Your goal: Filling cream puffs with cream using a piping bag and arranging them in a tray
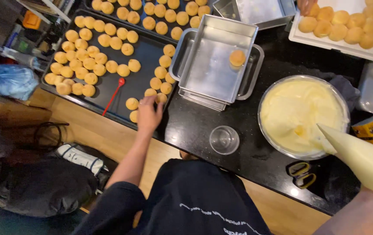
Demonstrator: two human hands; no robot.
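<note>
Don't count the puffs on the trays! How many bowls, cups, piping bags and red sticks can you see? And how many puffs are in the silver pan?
Bowl: 1
Cup: 1
Piping bag: 1
Red stick: 1
Puff in the pan: 1
Total: 5

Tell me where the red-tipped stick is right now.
The red stick lies on the dark baking tray, in the bare strip among the puffs, left of the left hand.

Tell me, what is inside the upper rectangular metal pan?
One small round golden puff lies inside the upper metal pan, near its right wall; the rest shows bare metal. What the lower pan holds is covered by the upper one.
</note>
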